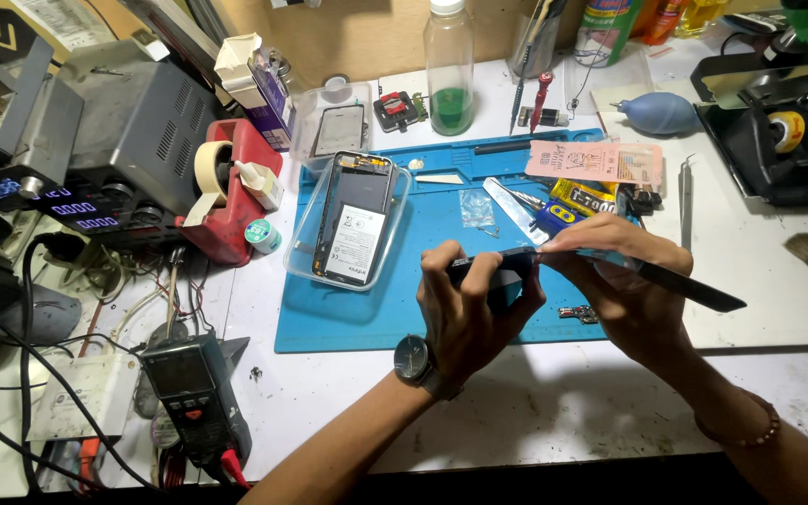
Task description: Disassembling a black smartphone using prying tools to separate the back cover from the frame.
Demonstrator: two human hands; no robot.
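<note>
My left hand (pixel 469 304) grips a dark phone (pixel 497 266) edge-up over the blue work mat (pixel 376 318); a watch sits on that wrist. My right hand (pixel 614 281) holds a flat black pry tool (pixel 694 288) whose tip meets the phone's upper edge, its handle pointing right. A clear plastic tray (pixel 303 245) to the left holds an opened phone body with its battery showing (pixel 355 220).
A multimeter (pixel 194 393) lies at front left among cables. A red tape dispenser (pixel 231 192) and a power supply (pixel 95 159) stand at left. A bottle with green liquid (pixel 449 70), tweezers (pixel 685 201), a blue air blower (pixel 658 112) and small packets sit behind.
</note>
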